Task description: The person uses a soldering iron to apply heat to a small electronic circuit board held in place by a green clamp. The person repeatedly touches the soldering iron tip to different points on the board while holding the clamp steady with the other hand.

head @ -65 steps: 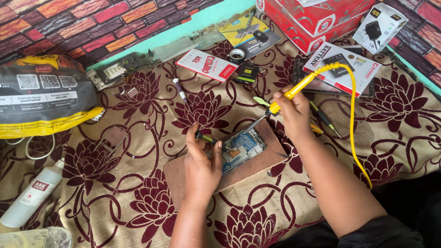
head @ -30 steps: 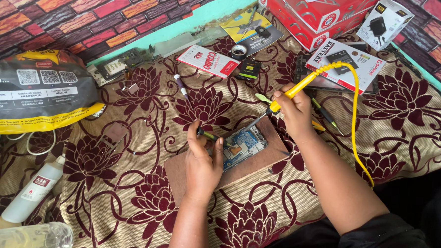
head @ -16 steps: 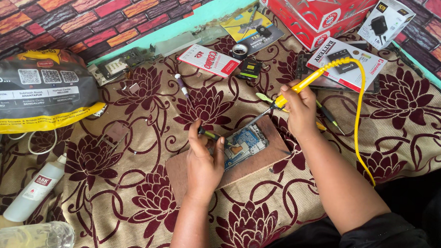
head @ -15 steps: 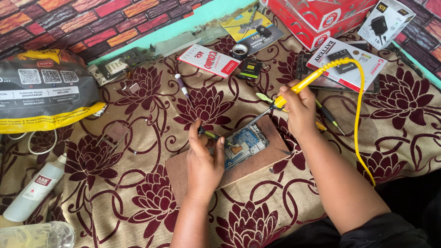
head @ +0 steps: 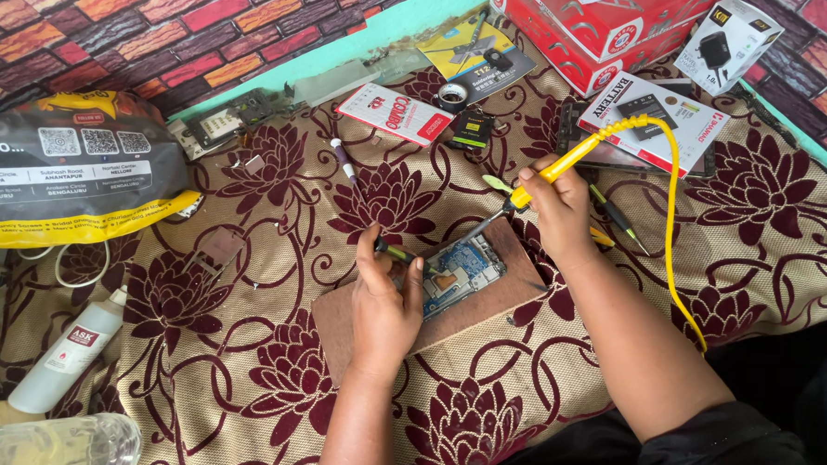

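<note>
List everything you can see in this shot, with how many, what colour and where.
circuit board: one, blue, on the brown board
brown board: one, centre, on the floral cloth
soldering iron: one, yellow, tip toward the circuit board
floral cloth: one, maroon and beige, covers the surface
bag: one, black and yellow, left
bottle: one, white, lower left
red boxes: stacked, top right
tape roll: one, dark, top centre
left hand: holds a green-tipped tool by the circuit board
right hand: grips the soldering iron
</note>
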